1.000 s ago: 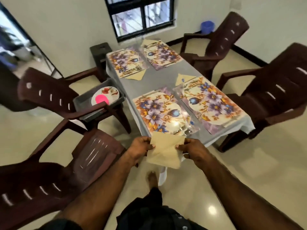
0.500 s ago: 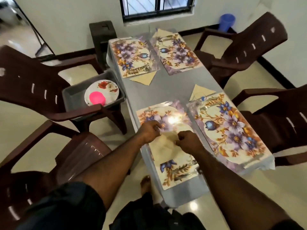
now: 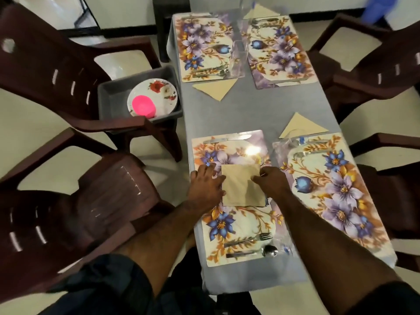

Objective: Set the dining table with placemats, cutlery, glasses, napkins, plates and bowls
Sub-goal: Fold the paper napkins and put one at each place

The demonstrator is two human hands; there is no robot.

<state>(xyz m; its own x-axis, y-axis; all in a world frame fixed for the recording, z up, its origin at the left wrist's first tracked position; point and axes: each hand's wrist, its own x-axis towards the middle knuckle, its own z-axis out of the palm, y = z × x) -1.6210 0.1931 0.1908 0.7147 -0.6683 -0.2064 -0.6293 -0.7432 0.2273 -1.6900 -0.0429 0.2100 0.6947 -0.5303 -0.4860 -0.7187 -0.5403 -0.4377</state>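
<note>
left of our hands, the plates (image 3: 152, 96) and a pink bowl (image 3: 144, 107) sat unplaced in the grey tub (image 3: 113, 93). our left hand (image 3: 206, 185) lay flat on the napkin (image 3: 242, 185) atop the near placemat (image 3: 236, 196); our right hand (image 3: 271, 181) pinched its opposite edge. mats, cutlery and three folded napkins were down. beyond, the glasses were too blurred to count.

We see our two bare forearms reaching out from short dark navy sleeves that end near the elbows, with bare left hand (image 3: 205, 185) and right hand (image 3: 271, 181), no rings or watch.
</note>
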